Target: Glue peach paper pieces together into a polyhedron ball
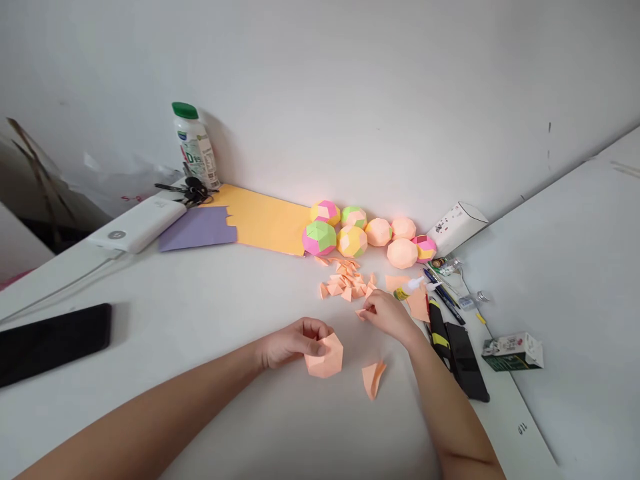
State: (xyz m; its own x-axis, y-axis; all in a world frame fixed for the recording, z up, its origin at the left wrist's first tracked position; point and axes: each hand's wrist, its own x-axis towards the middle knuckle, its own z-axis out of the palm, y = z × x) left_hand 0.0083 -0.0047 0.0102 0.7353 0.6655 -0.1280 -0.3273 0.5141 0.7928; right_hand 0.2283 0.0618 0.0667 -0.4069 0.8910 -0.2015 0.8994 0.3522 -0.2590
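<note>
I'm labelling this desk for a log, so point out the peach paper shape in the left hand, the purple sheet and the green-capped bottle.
Peach paper shape (327, 359), head view: its camera-facing side.
Purple sheet (197, 229), head view: its middle.
Green-capped bottle (197, 150), head view: its labelled side.

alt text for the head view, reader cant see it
The left hand holds a faceted peach paper shape over a white desk while the right hand pinches a small peach piece near a pile of similar ones. Behind them, multicoloured and peach paper balls sit by the wall.
</note>
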